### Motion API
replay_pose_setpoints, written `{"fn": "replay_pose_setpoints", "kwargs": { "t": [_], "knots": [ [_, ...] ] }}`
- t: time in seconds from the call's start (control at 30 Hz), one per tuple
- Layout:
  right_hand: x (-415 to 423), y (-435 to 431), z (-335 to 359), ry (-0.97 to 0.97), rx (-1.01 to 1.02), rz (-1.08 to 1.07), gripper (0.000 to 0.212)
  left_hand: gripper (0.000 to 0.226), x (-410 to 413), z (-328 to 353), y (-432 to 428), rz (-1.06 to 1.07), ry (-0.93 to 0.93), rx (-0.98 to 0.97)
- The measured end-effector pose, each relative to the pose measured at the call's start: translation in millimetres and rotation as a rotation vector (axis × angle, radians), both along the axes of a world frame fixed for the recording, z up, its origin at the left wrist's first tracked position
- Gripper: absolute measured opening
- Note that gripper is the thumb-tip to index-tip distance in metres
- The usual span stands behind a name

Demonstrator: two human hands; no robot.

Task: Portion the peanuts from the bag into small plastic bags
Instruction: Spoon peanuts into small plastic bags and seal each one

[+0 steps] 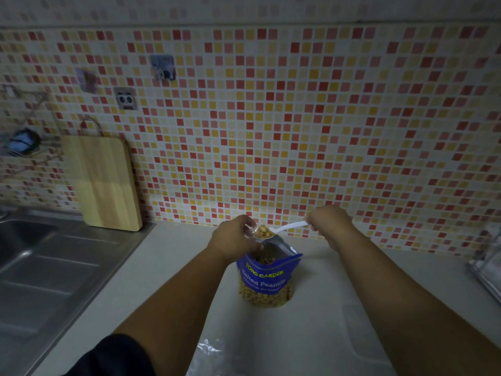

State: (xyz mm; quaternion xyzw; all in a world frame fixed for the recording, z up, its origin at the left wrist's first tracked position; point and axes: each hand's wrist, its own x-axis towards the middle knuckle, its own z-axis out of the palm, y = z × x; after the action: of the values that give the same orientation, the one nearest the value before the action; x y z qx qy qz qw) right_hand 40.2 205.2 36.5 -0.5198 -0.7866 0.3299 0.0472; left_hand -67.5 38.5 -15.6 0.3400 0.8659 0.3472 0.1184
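Observation:
A blue bag of salted peanuts (267,278) stands open on the white counter, its lower part clear and full of nuts. My right hand (326,222) grips the handle of a white plastic spoon (287,228). The spoon's bowl is heaped with peanuts (263,232) and hovers above the bag's mouth. My left hand (234,236) holds a small clear plastic bag (250,231) right at the spoon's bowl, just above the big bag. Most of the small bag is hidden behind my fingers.
A steel sink and drainboard (48,267) fill the left side. A wooden cutting board (104,183) leans on the mosaic tile wall. Crumpled clear plastic (211,354) lies at the counter's near edge. A clear container (488,261) stands at the right edge.

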Motion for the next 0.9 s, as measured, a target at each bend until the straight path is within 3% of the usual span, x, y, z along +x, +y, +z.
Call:
{"fn": "replay_pose_setpoints", "kwargs": {
  "t": [0.2, 0.3, 0.5, 0.6, 0.73, 0.9],
  "knots": [
    [0.3, -30.0, 28.0, 0.0, 0.354, 0.326, 0.024, 0.051, 5.0, 1.1, 5.9, -0.006, -0.013, 0.033],
    [-0.5, -59.7, 50.3, -0.095, 0.68, 0.53, 0.027, 0.052, 6.5, 3.3, 6.0, 0.033, -0.041, 0.105],
    [5.9, -90.1, 75.1, -0.017, 1.105, 0.827, 0.021, 0.045, 7.7, 10.0, 5.6, 0.113, -0.069, 0.284],
    [8.3, -83.2, 83.2, 0.08, 1.115, 0.736, 0.019, 0.043, 6.0, 9.9, 4.3, 0.149, -0.108, 0.338],
    [14.4, -57.2, 82.4, 0.243, 1.02, 0.426, 0.02, 0.04, 3.9, 5.9, 0.7, 0.169, -0.162, 0.386],
    [10.4, -33.2, 39.6, -0.002, 0.637, 0.261, 0.022, 0.042, 4.0, 5.3, -3.7, 0.188, -0.188, 0.413]
  ]
}}
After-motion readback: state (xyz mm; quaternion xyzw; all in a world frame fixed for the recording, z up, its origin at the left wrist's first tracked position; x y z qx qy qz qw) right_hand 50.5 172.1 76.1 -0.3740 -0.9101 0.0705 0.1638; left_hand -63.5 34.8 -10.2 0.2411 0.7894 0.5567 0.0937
